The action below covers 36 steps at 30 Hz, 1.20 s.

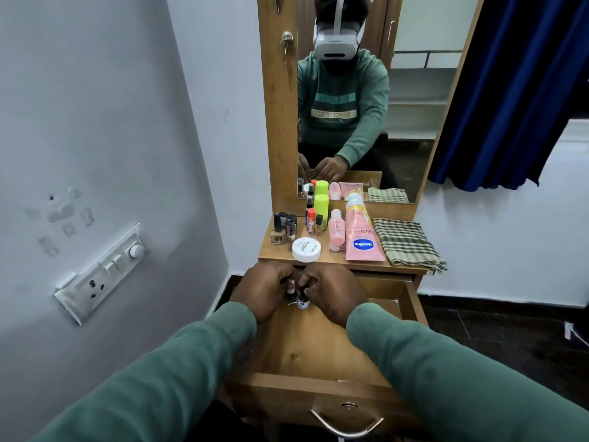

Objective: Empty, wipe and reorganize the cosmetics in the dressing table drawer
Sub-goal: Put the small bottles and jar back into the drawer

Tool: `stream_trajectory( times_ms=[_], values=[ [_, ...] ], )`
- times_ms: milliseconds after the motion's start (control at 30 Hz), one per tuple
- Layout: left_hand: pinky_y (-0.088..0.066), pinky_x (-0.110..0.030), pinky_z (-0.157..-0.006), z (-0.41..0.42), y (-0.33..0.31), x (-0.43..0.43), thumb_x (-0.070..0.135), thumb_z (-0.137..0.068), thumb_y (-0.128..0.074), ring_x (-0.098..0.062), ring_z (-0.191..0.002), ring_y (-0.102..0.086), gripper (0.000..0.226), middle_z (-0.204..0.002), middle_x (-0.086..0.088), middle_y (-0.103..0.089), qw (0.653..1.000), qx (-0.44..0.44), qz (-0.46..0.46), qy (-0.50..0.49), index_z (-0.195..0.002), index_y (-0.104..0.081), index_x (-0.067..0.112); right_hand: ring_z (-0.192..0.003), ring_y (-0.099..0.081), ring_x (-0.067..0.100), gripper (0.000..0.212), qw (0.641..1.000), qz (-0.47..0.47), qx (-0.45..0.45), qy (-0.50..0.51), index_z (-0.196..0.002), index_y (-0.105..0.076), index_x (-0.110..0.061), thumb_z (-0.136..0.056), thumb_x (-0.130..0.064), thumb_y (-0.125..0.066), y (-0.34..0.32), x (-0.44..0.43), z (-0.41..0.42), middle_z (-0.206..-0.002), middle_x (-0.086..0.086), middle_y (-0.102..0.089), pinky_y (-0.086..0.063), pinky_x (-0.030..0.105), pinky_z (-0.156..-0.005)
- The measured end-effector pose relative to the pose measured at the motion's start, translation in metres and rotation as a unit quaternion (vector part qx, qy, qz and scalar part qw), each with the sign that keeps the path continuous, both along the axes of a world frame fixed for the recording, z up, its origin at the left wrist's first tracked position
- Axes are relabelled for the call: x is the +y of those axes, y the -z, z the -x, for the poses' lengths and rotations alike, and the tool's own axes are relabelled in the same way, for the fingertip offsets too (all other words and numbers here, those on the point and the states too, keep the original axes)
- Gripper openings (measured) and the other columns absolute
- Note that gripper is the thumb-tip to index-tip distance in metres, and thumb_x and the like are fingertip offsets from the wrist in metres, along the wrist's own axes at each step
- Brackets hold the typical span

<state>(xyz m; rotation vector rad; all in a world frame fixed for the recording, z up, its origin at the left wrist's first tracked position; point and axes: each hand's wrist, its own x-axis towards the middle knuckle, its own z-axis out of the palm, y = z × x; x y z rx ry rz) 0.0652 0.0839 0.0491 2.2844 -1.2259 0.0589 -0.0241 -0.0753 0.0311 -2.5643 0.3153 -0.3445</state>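
Dressing table drawer [314,352] open at frame centre.
Your left hand [264,290] and right hand [333,291] meet at its far end, gripping small bottles [301,302]; cosmetics [336,232] and checked cloth [408,244] sit above.

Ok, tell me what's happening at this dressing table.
A person's left hand and right hand are together inside the open drawer, fingers curled round a few small bottles. The rest of the drawer shows bare wood. On the tabletop sit nail polish bottles, a white jar, a Vaseline tube and a folded checked cloth.
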Motion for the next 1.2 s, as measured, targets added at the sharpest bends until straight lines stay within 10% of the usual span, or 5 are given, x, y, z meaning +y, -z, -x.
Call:
stream_trajectory(
  times_ms=[333,533,1200],
  values=[
    [-0.049,-0.025,-0.085,-0.011,0.040,-0.002,0.005,-0.093,-0.057,-0.014,-0.104,-0.065,0.041,-0.118,0.004,-0.072,1.000,0.027,0.002,-0.013,-0.123,-0.065,0.032,-0.064,-0.056,0.007,0.043,0.998,0.061,-0.022,0.025,-0.088,-0.037,-0.040,-0.084,-0.013,-0.070,0.044,-0.001,-0.010,-0.071,-0.012,-0.059,-0.058,0.039,-0.059],
    [-0.054,-0.043,-0.088,-0.015,0.049,-0.005,0.009,-0.098,-0.052,-0.021,-0.104,-0.061,0.031,-0.113,-0.005,-0.072,1.000,0.002,-0.009,-0.026,-0.122,-0.064,0.024,-0.064,-0.055,0.009,0.044,0.997,0.074,-0.029,0.024,-0.089,-0.034,-0.039,-0.086,-0.013,-0.070,0.054,-0.002,-0.014,-0.071,-0.011,-0.058,-0.056,0.036,-0.057],
    [-0.052,-0.038,-0.086,-0.022,0.061,-0.006,0.005,-0.096,-0.053,-0.022,-0.103,-0.055,0.041,-0.111,-0.005,-0.067,0.999,0.002,-0.013,-0.039,-0.127,-0.062,0.030,-0.069,-0.058,0.014,0.044,0.994,0.089,-0.060,0.038,-0.093,-0.035,-0.040,-0.090,-0.015,-0.072,0.057,0.007,-0.021,-0.077,-0.012,-0.056,-0.049,0.029,-0.065]
  ],
)
